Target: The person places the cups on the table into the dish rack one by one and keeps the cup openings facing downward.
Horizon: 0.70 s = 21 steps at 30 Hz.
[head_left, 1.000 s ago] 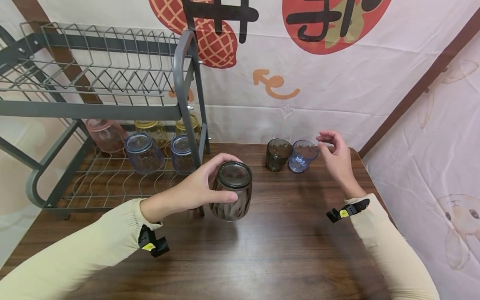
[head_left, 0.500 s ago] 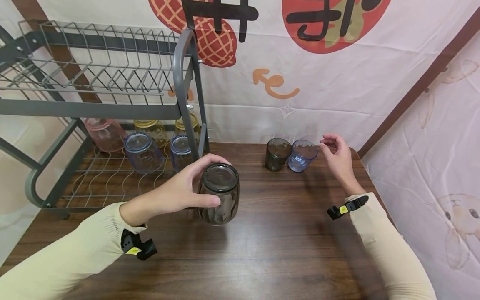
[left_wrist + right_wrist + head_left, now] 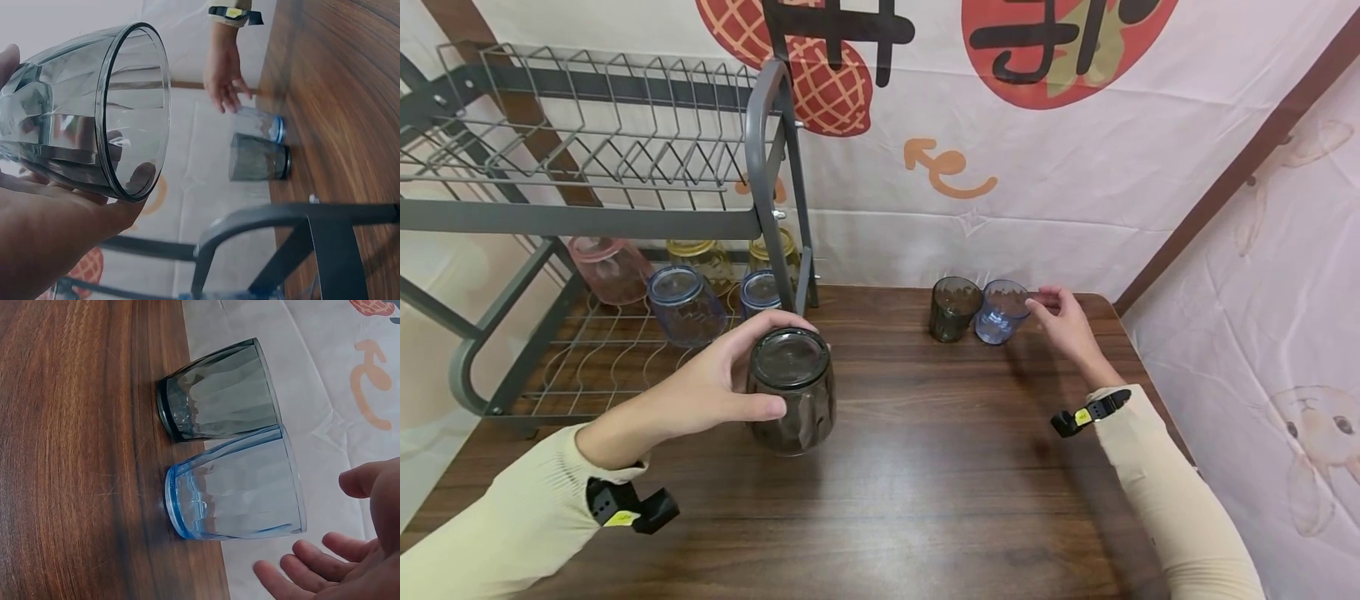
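My left hand [image 3: 707, 387] grips a dark grey glass tumbler [image 3: 792, 392] around its side, thumb in front, the tumbler upside down with its base on top. It is held above the table, in front of the rack's right end. In the left wrist view the tumbler's open rim [image 3: 134, 112] faces down toward the wood. At the back right my right hand [image 3: 1063, 325] has its fingers apart beside the rim of a blue glass tumbler [image 3: 237, 487], which stands upright. A second grey tumbler [image 3: 225, 394] stands upright against the blue one's left side.
A grey two-tier dish rack [image 3: 580, 221] fills the left side. On its lower shelf stand upside-down tumblers: pink [image 3: 610, 271], blue [image 3: 685, 308] and yellow ones [image 3: 703, 258]. A printed cloth [image 3: 880, 233] hangs behind the wooden table [image 3: 925, 492].
My left hand has carried the grey tumbler left, toward the rack's front corner. My right hand drew back slightly, then came in closer to the blue tumbler's rim.
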Each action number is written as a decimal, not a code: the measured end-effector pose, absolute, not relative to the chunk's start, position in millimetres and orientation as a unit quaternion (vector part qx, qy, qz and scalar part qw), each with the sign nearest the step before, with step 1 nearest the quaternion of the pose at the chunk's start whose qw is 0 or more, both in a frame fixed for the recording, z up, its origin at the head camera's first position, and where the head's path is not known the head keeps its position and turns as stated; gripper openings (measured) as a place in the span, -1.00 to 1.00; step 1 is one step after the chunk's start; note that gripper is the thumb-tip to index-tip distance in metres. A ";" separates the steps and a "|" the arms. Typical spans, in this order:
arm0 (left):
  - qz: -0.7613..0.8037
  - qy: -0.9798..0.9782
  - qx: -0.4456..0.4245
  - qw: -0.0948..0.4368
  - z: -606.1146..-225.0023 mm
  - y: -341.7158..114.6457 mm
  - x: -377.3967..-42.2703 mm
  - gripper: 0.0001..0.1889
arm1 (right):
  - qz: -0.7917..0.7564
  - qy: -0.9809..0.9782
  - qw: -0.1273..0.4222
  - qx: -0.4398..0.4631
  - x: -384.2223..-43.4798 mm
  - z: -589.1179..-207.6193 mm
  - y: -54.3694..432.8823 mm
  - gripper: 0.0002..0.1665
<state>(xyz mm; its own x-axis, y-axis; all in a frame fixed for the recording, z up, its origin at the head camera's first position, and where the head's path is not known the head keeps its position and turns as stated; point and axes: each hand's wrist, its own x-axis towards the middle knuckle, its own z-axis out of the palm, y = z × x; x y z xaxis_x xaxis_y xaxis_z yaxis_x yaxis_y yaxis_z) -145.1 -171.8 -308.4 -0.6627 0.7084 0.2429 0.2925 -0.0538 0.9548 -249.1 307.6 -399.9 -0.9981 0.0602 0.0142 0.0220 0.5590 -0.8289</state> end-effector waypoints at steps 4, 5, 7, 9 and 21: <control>0.632 0.657 0.377 0.166 -311.2 -186.6 -141.5 -0.35 | 0.482 -0.875 -0.024 -0.028 -250.8 -402.6 307.9 -0.22; 0.632 0.659 0.372 0.166 -311.5 -190.0 -140.4 -0.35 | 0.486 -0.873 -0.034 -0.030 -251.1 -403.0 308.0 -0.20; 0.631 0.667 0.361 0.163 -311.5 -196.6 -138.3 -0.33 | 0.492 -0.868 -0.049 -0.033 -251.8 -403.5 307.9 -0.17; 0.624 0.681 0.351 0.155 -310.7 -202.6 -136.7 -0.31 | 0.495 -0.866 -0.060 -0.037 -252.4 -404.3 308.0 -0.16; 0.631 0.700 0.314 0.116 -309.5 -238.6 -132.6 -0.30 | 0.503 -0.858 -0.086 -0.061 -260.4 -408.1 298.0 -0.16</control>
